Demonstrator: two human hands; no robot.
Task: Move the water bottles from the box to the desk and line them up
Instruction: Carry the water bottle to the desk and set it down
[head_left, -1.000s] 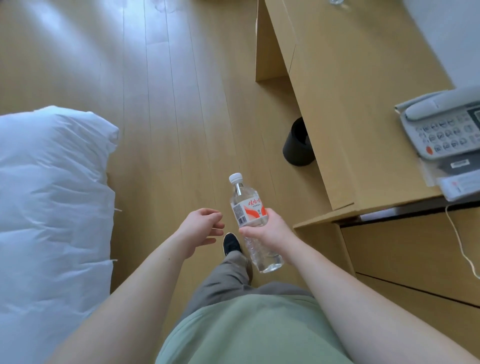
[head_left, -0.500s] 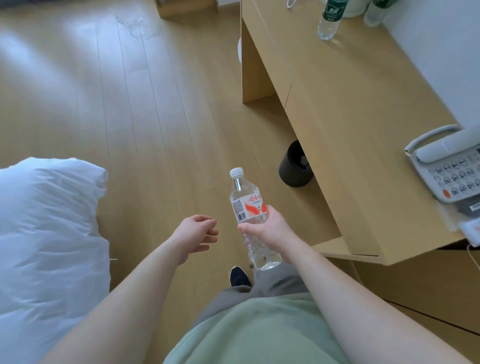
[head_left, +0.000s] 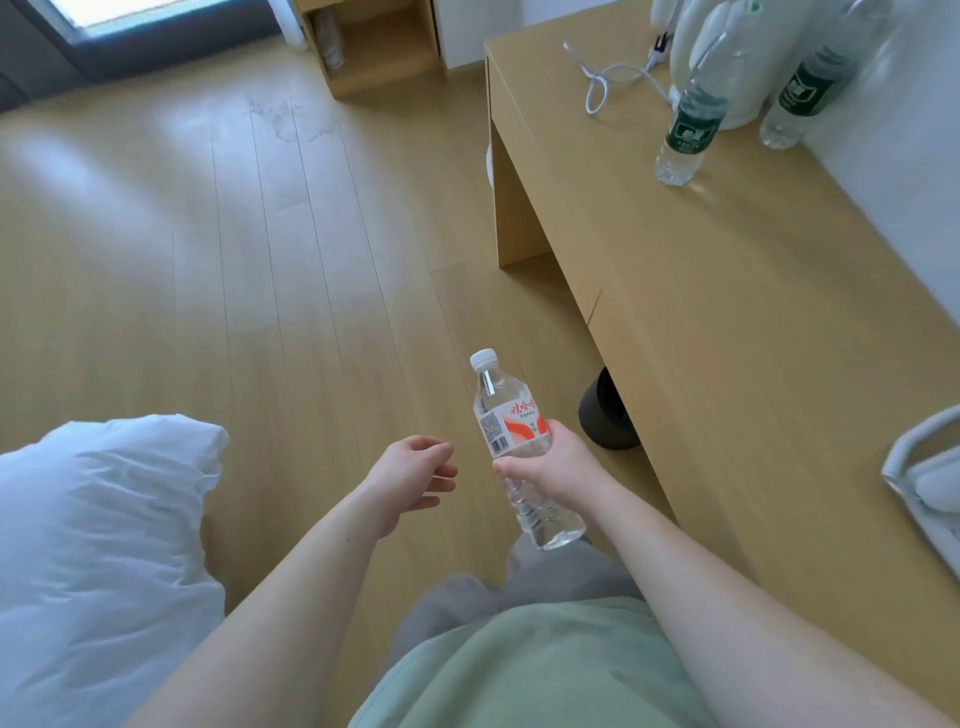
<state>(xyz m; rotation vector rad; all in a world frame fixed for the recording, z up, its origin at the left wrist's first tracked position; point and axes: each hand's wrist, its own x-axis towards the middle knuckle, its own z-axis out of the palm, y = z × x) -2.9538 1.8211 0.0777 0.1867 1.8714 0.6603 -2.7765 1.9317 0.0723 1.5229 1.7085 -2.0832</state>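
Bottle in hand (head_left: 511, 441): clear, white cap, red-and-white label; held over the floor, just left of the desk's near edge, cap tilted up and away from the person.
Right hand (head_left: 558, 470): fingers and thumb curled round the bottle's middle, just below the label; the bottle's base sticks out under the hand.
Left hand (head_left: 415, 475): holds nothing, fingers loosely curled, palm turned toward the bottle, a short gap between them.
Desk (head_left: 727, 312): light wood, running along the right side by the wall.
Bottles on desk: two clear ones with dark green labels stand upright at the far end, one nearer the front (head_left: 688, 124), one closer to the wall (head_left: 802, 98); they are near each other but apart.
Kettle (head_left: 722, 62): white, behind the nearer green bottle, partly blurred.
Cable (head_left: 605, 78): white, looped on the desk left of the kettle.
Phone (head_left: 924, 493): white, only its edge shows at the right border, on the desk's near end.
Bin (head_left: 605, 415): black, on the floor, partly under the desk.
Bedding (head_left: 98, 545): white, at lower left.
Floor (head_left: 234, 260): pale wood planks.
Box: not in view.
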